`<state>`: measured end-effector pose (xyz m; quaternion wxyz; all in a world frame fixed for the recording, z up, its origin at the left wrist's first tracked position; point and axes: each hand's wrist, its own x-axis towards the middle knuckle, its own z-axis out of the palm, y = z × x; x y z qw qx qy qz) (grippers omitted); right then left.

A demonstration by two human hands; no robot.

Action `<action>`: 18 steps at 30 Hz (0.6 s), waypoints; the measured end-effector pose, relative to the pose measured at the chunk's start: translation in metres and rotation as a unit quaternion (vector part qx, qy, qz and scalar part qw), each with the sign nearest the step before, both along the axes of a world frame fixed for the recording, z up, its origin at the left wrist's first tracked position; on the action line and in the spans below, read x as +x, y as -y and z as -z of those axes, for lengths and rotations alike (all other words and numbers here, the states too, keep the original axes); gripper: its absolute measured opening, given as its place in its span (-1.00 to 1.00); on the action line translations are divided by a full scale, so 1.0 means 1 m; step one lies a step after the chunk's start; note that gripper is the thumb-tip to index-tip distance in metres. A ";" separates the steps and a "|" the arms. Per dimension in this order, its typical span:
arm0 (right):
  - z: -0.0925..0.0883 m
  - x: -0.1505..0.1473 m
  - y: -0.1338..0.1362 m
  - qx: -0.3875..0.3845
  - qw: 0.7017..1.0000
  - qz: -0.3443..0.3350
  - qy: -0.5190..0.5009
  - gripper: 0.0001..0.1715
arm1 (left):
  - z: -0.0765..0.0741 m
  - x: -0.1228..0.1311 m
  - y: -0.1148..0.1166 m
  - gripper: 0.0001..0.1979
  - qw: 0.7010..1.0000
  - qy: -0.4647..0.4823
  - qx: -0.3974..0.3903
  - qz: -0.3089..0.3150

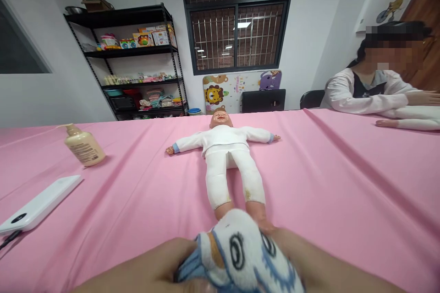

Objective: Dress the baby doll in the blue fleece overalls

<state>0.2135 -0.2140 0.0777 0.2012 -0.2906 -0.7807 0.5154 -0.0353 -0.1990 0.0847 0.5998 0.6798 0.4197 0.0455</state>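
At the near edge of the view, my left hand [177, 256] and my right hand [288, 245] are closed on a soft blue and white cloth [240, 256] printed with cartoon eyes. The cloth is bunched up, and most of my fingers are hidden behind it or cut off by the frame. Just beyond it, a baby doll [223, 146] lies on its back with its arms spread and its legs toward me. It wears a white top with blue cuffs, and its white leg coverings are stained near the ankles. The cloth overlaps the doll's feet in view; whether they touch I cannot tell.
A pink sheet [137, 201] covers the table. On the left are a pump bottle [84, 146] and a white power bank [43, 203] with a cable. A person [371, 78] sits at the right beside another doll [409, 116]. Loaded shelves [134, 50] stand behind.
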 end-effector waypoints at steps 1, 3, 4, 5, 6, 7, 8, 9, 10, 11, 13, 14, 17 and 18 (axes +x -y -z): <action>0.003 0.000 -0.006 0.017 0.999 0.026 0.014 -0.82 | 0.004 0.003 -0.005 -0.47 1.000 -0.007 0.001 0.026; 0.011 -0.004 -0.019 0.102 0.986 0.103 0.084 -0.82 | 0.017 0.007 -0.017 -0.46 0.997 -0.018 0.067 0.026; 0.016 -0.008 -0.026 0.164 0.968 0.132 0.136 -0.82 | 0.024 0.009 -0.023 -0.45 0.993 -0.026 0.118 0.005; 0.022 -0.011 -0.033 0.230 0.941 0.153 0.193 -0.80 | 0.030 0.011 -0.029 -0.43 0.986 -0.036 0.164 -0.018; 0.027 -0.015 -0.040 0.284 0.914 0.153 0.245 -0.76 | 0.036 0.013 -0.036 -0.40 0.979 -0.042 0.194 -0.038; 0.031 -0.019 -0.047 0.317 0.894 0.144 0.283 -0.74 | 0.041 0.016 -0.042 -0.36 0.976 -0.044 0.206 -0.050; 0.034 -0.022 -0.054 0.333 0.880 0.130 0.312 -0.73 | 0.044 0.019 -0.048 -0.32 0.977 -0.040 0.203 -0.053; 0.035 -0.024 -0.060 0.338 0.873 0.118 0.331 -0.73 | 0.046 0.023 -0.055 -0.29 0.979 -0.026 0.197 -0.053; 0.035 -0.026 -0.066 0.340 0.866 0.114 0.348 -0.74 | 0.047 0.026 -0.062 -0.26 0.980 -0.005 0.193 -0.049; 0.035 -0.027 -0.072 0.343 0.860 0.113 0.362 -0.73 | 0.046 0.029 -0.070 -0.25 0.980 0.016 0.194 -0.043; 0.031 -0.028 -0.083 0.341 0.853 0.111 0.380 -0.66 | 0.042 0.036 -0.089 -0.26 0.979 0.040 0.200 -0.020; 0.029 -0.028 -0.089 0.333 0.856 0.111 0.379 -0.61 | 0.040 0.038 -0.099 -0.29 0.979 0.037 0.200 -0.002; 0.027 -0.027 -0.108 0.297 0.881 0.122 0.347 -0.56 | 0.032 0.045 -0.129 -0.49 0.975 -0.016 0.219 0.043; 0.028 -0.026 -0.114 0.289 0.887 0.130 0.335 -0.60 | 0.031 0.046 -0.138 -0.56 0.971 -0.030 0.233 0.047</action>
